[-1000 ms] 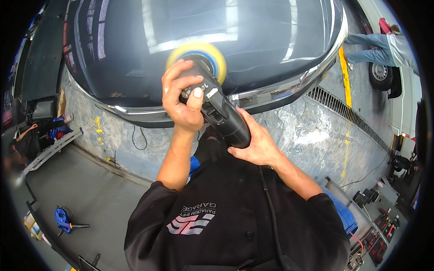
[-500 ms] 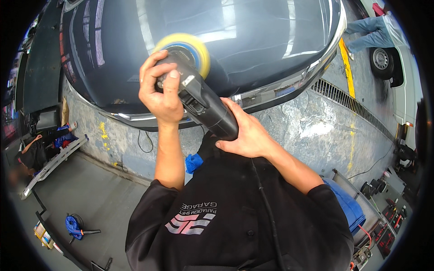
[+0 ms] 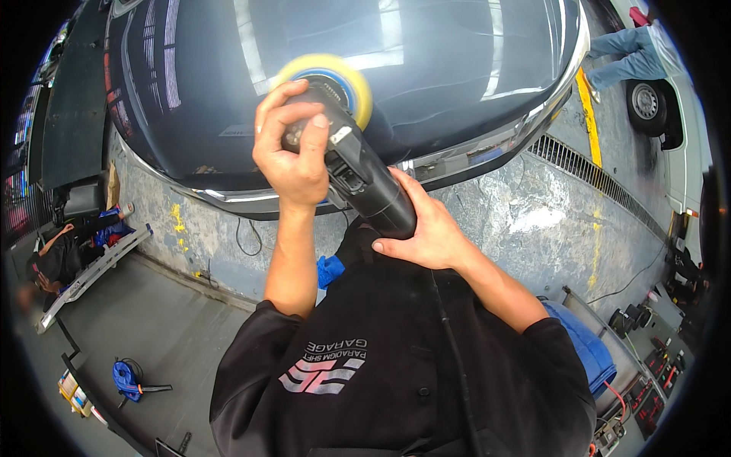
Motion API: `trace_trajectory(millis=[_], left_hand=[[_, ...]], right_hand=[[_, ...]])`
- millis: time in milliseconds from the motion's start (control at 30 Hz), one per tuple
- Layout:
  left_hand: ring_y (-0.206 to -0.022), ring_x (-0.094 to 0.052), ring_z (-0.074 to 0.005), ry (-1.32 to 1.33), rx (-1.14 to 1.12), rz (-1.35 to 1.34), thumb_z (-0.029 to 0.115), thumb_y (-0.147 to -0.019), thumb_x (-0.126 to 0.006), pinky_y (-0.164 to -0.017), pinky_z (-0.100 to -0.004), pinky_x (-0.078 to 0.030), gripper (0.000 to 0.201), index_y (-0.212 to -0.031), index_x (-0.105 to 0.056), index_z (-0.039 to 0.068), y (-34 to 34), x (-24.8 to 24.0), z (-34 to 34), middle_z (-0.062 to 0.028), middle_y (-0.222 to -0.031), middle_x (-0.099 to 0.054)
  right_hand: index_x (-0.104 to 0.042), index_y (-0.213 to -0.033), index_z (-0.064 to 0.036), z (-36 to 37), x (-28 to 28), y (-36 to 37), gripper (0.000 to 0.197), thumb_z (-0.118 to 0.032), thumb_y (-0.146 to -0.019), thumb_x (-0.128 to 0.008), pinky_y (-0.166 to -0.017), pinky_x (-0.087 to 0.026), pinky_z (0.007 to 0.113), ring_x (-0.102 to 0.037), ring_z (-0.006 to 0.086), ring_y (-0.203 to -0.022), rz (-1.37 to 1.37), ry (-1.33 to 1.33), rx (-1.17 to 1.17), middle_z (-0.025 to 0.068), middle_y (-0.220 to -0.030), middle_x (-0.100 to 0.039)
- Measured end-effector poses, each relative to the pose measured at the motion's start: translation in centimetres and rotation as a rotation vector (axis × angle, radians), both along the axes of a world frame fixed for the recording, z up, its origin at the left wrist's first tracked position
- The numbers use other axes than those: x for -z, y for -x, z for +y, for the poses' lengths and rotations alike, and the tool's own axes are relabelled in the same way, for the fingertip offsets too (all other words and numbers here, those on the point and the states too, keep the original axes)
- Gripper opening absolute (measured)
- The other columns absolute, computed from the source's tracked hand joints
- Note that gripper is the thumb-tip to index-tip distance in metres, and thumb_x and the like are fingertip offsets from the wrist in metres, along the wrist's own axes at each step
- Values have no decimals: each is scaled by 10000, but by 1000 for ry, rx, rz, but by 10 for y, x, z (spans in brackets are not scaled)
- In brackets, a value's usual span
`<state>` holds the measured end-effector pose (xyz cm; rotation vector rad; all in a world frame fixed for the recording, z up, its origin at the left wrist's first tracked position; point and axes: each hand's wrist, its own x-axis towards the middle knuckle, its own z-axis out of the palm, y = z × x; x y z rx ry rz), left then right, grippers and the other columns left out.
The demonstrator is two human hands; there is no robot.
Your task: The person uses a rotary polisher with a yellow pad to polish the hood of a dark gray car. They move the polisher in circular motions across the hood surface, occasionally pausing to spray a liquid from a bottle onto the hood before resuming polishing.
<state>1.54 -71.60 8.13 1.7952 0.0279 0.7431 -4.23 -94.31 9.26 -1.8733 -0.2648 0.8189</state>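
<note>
A black power polisher (image 3: 373,186) with a round yellow foam pad (image 3: 358,80) and a blue backing ring rests on the dark, glossy car hood (image 3: 434,84). The pad's rim looks smeared, as if spinning. My left hand (image 3: 295,148) wraps over the polisher's head, with its fingers curled round the top. Lower down, my right hand (image 3: 426,232) grips the rear end of the body, thumb on the near side. A black power cord (image 3: 449,335) runs from the tool down over my dark shirt.
Below the hood lies the car's chrome-trimmed front edge (image 3: 457,161). A floor drain grate (image 3: 594,183) crosses the right side. Another person's legs (image 3: 628,57) stand by a light vehicle (image 3: 689,164). At left, a person (image 3: 65,255) sits near a metal bar. A blue tool (image 3: 126,381) lies on the floor.
Both hands and the polisher have shifted a little to the right across the hood. The grips stay the same.
</note>
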Motion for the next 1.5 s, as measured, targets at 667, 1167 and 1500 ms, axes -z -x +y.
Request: trace_trajectory(millis=[667, 1167, 1500], left_hand=[[-1198, -638, -295, 8, 11, 31, 114, -825, -760, -1060, -412, -467, 118, -913, -755, 35, -5, -6, -5, -135, -1217, -716], [-1188, -638, -295, 28, -56, 28, 85, -835, -740, -1062, -424, -467, 103, -913, -736, 18, -1, -2, 11, -161, -1216, -712], [-1191, -626, -317, -8, 27, 37, 139, -828, -783, -1043, -430, -469, 131, -910, -754, 41, -3, -7, -12, -145, -1214, -717]], right_hand=[[-287, -1615, -85, -2, 2, -1, 1125, -334, -711, -909, -1092, -489, 471, -610, 421, -1300, -17, -23, 30, 240, -1444, -586], [-284, -1621, -66, 9, 1, -9, 1153, -365, -713, -928, -1121, -466, 462, -590, 400, -1338, 51, -52, -26, 236, -1479, -560], [-288, -1616, -91, -6, 3, 5, 1128, -348, -713, -913, -1104, -478, 475, -593, 420, -1326, 21, -45, 53, 235, -1464, -569]])
